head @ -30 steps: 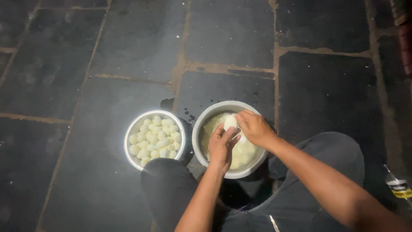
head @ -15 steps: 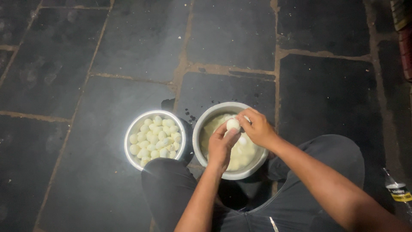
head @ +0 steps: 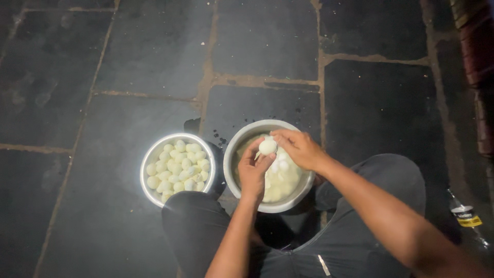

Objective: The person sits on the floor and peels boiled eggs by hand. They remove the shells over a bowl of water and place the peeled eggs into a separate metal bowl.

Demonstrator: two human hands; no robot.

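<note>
Dark stone floor (head: 154, 51), two metal bowls (head: 149, 164)

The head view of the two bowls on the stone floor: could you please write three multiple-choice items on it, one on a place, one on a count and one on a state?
1. Where is the egg being handled?
A. Over the right-hand bowl
B. Over the left-hand bowl
C. On the bare stone floor

2. How many metal bowls show?
A. One
B. Two
C. Three

3. How is the egg held?
A. Lying loose, untouched
B. By the right hand alone
C. Between both hands, the left hand below

Answers:
1 A: both hands meet above the right-hand bowl, which holds pale contents.
2 B: two round bowls sit side by side before the person's knees.
3 C: left fingers cup the egg from below while right fingers touch it from above.
</note>
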